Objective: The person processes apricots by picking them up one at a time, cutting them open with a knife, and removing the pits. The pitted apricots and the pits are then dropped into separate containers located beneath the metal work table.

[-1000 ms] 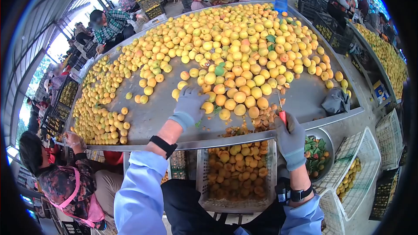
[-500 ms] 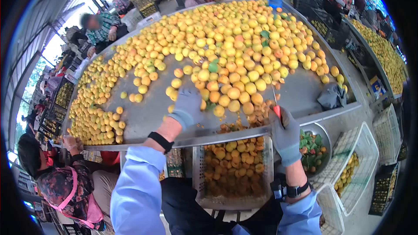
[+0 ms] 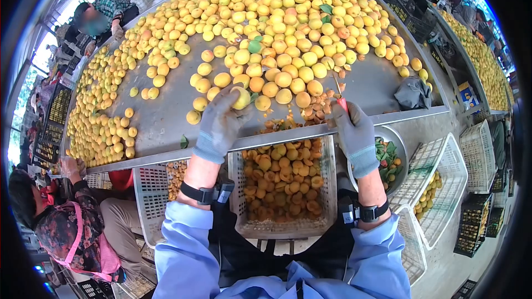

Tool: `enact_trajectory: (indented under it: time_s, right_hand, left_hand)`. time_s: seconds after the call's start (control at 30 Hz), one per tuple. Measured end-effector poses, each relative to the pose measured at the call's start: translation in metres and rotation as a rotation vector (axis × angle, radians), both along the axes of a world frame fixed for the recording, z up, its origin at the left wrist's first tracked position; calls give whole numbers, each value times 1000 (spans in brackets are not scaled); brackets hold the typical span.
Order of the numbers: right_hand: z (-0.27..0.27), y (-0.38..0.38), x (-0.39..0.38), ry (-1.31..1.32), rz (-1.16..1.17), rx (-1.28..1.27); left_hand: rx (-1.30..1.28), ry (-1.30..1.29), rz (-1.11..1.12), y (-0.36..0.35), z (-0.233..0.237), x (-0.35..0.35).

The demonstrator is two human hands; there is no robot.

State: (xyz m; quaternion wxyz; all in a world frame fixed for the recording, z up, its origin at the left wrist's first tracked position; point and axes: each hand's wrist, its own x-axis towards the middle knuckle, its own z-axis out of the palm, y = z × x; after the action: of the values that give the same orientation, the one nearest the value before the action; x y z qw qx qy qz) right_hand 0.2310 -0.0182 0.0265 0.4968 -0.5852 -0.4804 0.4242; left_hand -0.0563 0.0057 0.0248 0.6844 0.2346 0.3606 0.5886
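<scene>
Both of my hands wear grey gloves above the near edge of the metal table (image 3: 377, 86). My left hand (image 3: 219, 123) is closed on a yellow apricot (image 3: 240, 98), held between thumb and fingers. In my right hand (image 3: 353, 133) is a small knife (image 3: 342, 104) with a red handle, its thin blade pointing up and away from me. A large heap of apricots (image 3: 288, 27) covers much of the table. Orange fruit scraps (image 3: 317, 112) lie between my hands. Below the edge, a white crate (image 3: 238, 210) holds apricot pieces (image 3: 282, 180).
A metal bowl (image 3: 403, 138) with leaves and fruit stands at my right, beside stacked white crates (image 3: 440, 169). A dark plastic bag (image 3: 413, 93) lies on the table's right corner. At my left sits a co-worker (image 3: 72, 227); another (image 3: 113, 11) works across the table.
My left hand has lifted off the table and turned, and now grips an apricot. The right hand still holds the knife. The whole view has shifted downward with my head.
</scene>
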Motion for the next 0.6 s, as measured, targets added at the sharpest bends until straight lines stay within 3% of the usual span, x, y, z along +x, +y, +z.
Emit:
enact_trajectory:
  time_s: [0.07,0.13,0.17,0.2,0.3,0.33,0.43,0.6]
  right_hand:
    - [-16,3,2,-57,2,61]
    - [-22,4,3,-494,-47,271]
    - [-19,3,1,-468,-48,237]
    - [-16,3,0,-472,-50,250]
    - [2,0,-7,-212,112,34]
    - [0,0,-12,-214,110,40]
    - [2,-2,-25,150,109,28]
    - [3,-5,-37,142,173,6]
  left_hand:
    - [66,47,-1,-5,-4,10]
    - [118,190,27,-5,-15,14]
    - [226,400,8,-3,-26,13]
    - [249,443,-1,-4,-23,17]
    - [306,500,-55,-12,-13,25]
    - [337,499,-64,-14,-13,29]
    - [433,526,-85,-17,-25,36]
    - [597,708,-118,-24,-24,52]
